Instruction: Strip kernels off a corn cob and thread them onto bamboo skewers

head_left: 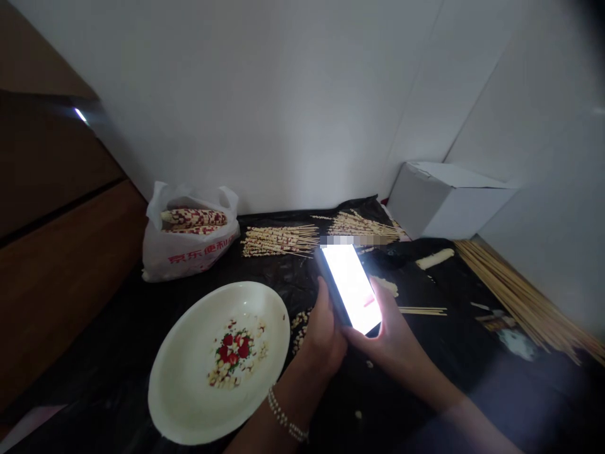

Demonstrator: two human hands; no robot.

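We hold 1 phone (352,290) with both hands, its screen lit white and tilted up toward us. Our left hand (324,334) closes around its left side and lower end, and our right hand (390,328) grips its right side and lower corner; 1 beaded bracelet (283,416) circles our left wrist. The phone is above the black-covered surface (331,410). To the left of our hands sits 1 white bowl (182,372) with loose corn kernels (224,378) over a red printed pattern. Behind it, 1 plastic bag (189,252) holds speckled corn cobs (196,218). Beyond the phone lie 2 bunches of kernel-threaded skewers (278,241). To the right, 1 pale bare cob (435,259) lies near a bundle of plain sticks (515,290), with 1 white box (444,198) behind them.
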